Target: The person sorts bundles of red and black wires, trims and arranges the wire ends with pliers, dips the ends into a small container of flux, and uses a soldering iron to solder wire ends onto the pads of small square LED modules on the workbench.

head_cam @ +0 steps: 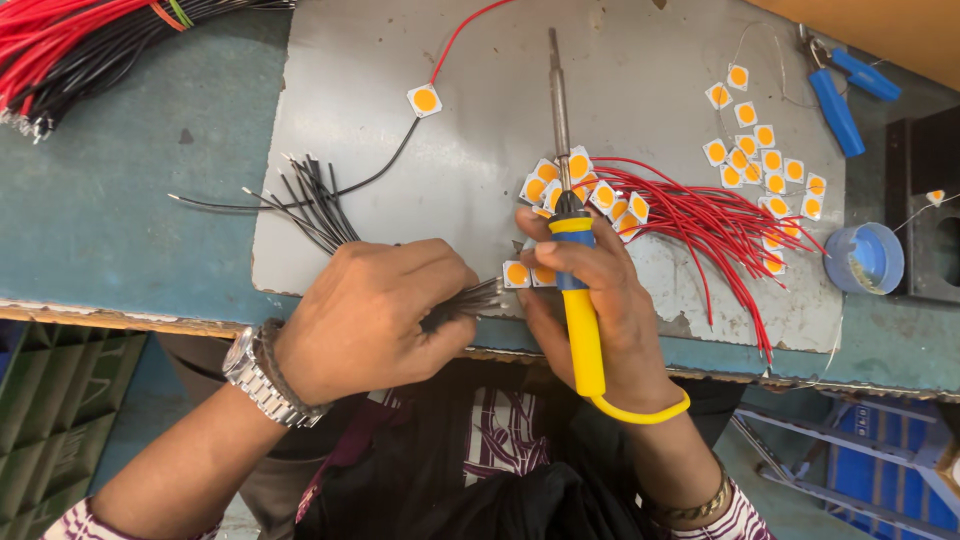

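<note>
My left hand (375,315) grips a bundle of short black wires (318,205) whose ends fan out over the grey work plate (400,60). My right hand (590,300) holds a soldering iron with a yellow and blue handle (580,320), its metal tip (556,100) pointing away from me. The same hand also pinches a small white square chip with an orange centre (516,273). Just beyond lies a pile of such chips (585,185) with red wires (710,225) attached.
One chip (425,99) with a red and a black wire lies at the plate's far side. Loose chips (755,150) are scattered on the right. Blue-handled pliers (838,95), a small blue pot (866,258), and red and black wire bundles (70,50) sit around.
</note>
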{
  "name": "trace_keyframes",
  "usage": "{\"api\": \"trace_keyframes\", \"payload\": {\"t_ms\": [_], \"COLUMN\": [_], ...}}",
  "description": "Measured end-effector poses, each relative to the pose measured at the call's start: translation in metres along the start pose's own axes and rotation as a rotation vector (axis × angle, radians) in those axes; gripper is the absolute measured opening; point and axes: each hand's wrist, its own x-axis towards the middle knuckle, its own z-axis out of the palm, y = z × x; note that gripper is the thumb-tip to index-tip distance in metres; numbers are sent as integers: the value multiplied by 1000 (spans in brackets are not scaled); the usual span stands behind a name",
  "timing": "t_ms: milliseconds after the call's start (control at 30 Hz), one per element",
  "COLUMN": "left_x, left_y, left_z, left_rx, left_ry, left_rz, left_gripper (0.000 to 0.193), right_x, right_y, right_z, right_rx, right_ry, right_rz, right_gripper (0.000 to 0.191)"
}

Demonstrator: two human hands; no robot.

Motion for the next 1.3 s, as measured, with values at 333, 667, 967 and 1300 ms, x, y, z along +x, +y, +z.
{"api": "trace_keyframes", "payload": {"t_ms": [333,667,967,1300], "left_x": [5,10,9,9], "left_y": [0,-9,-14,-17], "left_z": [-3,-9,-4,-4], "left_rx": [91,82,108,90], "left_ry": [-81,-125,-118,-102], "left_rz": [12,34,57,105], "left_gripper": [29,29,24,25], "right_x": [-6,-44,-124,-72], "right_y": [-1,8,58,5], "right_z": [10,-14,-63,-47], "right_rx": [123,241,614,367], "right_ry": [29,268,781,610], "right_rz": [125,68,164,176], "right_gripper": [61,35,46,33]}}
